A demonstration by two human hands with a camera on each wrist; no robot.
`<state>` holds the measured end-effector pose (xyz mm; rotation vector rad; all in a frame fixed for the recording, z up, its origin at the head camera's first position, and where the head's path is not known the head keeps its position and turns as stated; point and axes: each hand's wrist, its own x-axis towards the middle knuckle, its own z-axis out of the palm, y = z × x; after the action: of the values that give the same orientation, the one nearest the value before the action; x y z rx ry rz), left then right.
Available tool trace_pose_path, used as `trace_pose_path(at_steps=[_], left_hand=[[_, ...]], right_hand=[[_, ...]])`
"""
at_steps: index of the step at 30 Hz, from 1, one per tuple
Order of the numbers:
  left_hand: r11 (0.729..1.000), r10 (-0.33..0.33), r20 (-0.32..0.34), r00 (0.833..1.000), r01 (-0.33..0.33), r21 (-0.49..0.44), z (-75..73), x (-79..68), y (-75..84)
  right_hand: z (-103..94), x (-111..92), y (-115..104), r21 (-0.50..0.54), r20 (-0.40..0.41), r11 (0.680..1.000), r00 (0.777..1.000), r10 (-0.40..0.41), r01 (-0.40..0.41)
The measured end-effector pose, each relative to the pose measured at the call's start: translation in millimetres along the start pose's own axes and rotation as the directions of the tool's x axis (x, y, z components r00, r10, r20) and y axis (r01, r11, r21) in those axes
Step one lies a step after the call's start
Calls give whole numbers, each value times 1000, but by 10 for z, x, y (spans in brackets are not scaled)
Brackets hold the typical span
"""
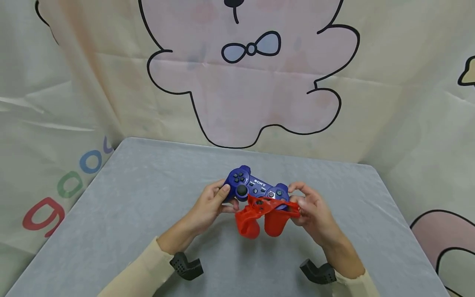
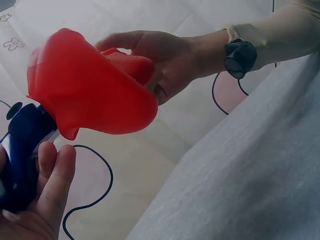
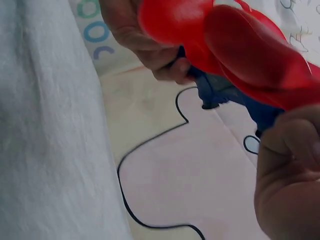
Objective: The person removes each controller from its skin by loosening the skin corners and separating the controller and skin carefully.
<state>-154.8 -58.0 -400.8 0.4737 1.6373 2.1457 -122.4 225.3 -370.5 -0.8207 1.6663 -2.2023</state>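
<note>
A blue Sony game controller [image 1: 259,186] is held up over the table, its button face toward the head camera. My left hand [image 1: 212,201] grips its left handle, thumb on the front and fingers behind. A red silicone controller cover [image 1: 249,222] hangs across the controller's lower right part, its two pouch-like grips drooping below. At the right end, my right hand [image 1: 313,212] pinches the cover's edge beside the controller. In the left wrist view the red cover [image 2: 95,90] hides much of the controller [image 2: 22,145]. The right wrist view shows the cover [image 3: 250,50] close up.
A grey cloth covers the table [image 1: 111,231] under both hands. Behind it hangs a pale curtain [image 1: 393,103] with a cartoon figure and a bow tie. Each wrist wears a black camera mount [image 1: 186,266], the other mount [image 1: 318,272] sitting by the right sleeve.
</note>
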Motion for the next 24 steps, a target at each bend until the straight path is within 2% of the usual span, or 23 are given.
trace_pose_path(at_steps=[2, 7, 13, 15, 17, 18, 19, 20, 21, 23, 24], left_hand=[[1000, 2, -1, 1000, -2, 6, 6, -5, 3], [999, 18, -11, 1000, -17, 42, 28, -14, 18], [999, 16, 4, 1000, -17, 50, 56, -20, 16], [999, 10, 18, 1000, -11, 32, 69, -30, 14], [1000, 6, 30, 1000, -6, 11, 84, -39, 5], [1000, 4, 35, 999, -4, 5, 95, -41, -2], [1000, 1, 39, 999, -1, -1, 105, -41, -12], [1000, 1, 41, 999, 0, -1, 115, -38, -23], [1000, -6, 37, 999, 5, 1, 126, -36, -33], [1000, -14, 26, 1000, 14, 14, 144, -29, -51], [1000, -17, 21, 1000, 16, 20, 153, -26, -57]], right_hand=[[-12, -1, -10, -26, 27, 1000, 1000, 4, -4], [-1, -6, -35, -152, 92, 984, 993, -80, 94], [50, -45, -94, -284, 50, 958, 999, -18, 32], [52, -52, -101, -317, 42, 947, 998, -45, 56], [61, -54, -109, -400, 3, 913, 996, -92, 86], [70, -55, -111, -476, -35, 874, 991, -128, 96], [84, -55, -109, -567, -75, 817, 981, -178, 105], [102, -52, -105, -663, -111, 741, 965, -239, 107], [123, -46, -98, -754, -148, 651, 943, -298, 88], [158, -32, -76, -885, -198, 465, 883, -427, 27], [172, -22, -62, -922, -198, 387, 845, -497, 11]])
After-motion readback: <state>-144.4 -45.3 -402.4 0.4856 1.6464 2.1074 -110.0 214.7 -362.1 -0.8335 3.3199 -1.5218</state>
